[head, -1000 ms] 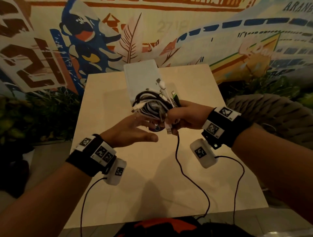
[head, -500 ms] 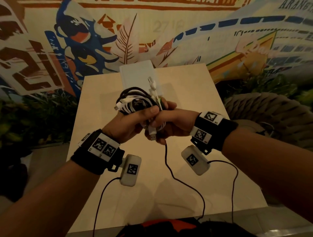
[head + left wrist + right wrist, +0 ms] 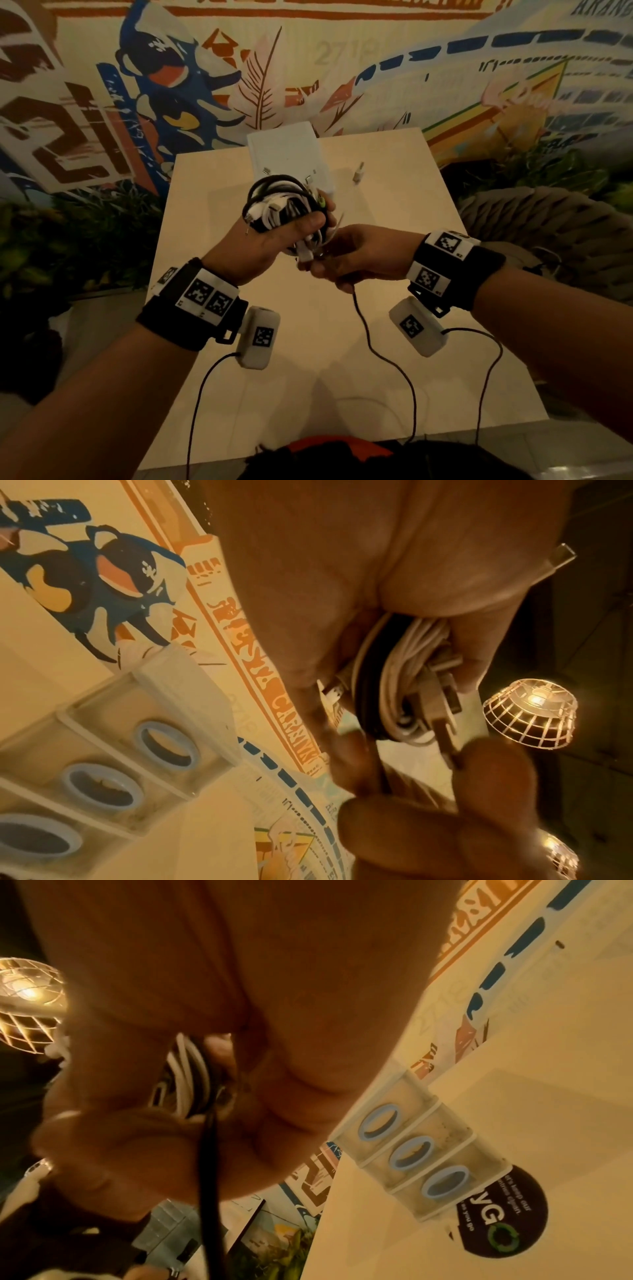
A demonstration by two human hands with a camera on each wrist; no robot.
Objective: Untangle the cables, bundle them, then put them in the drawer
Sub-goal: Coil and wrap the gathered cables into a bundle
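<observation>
My left hand (image 3: 294,231) grips a coiled bundle of black and white cables (image 3: 279,205) and holds it up over the table, thumb across its front. In the left wrist view the cable bundle (image 3: 400,696) sits in the curl of the fingers. My right hand (image 3: 334,262) is close against the bundle's underside and pinches a loose black cable (image 3: 364,329), which trails down past the table's front edge. The right wrist view shows that black cable (image 3: 209,1172) running through the fingers. The white drawer unit (image 3: 286,154) stands just behind the bundle, its drawers closed.
A white plug end (image 3: 358,173) shows right of the drawer unit; I cannot tell whether it rests on the beige table (image 3: 428,342). The drawer fronts carry blue ring handles (image 3: 409,1152). A painted wall rises behind, with plants on both sides.
My left hand, open beside the bundle a second ago, has closed round it and now carries it. My right hand has let go of the bundle and holds only the black cable.
</observation>
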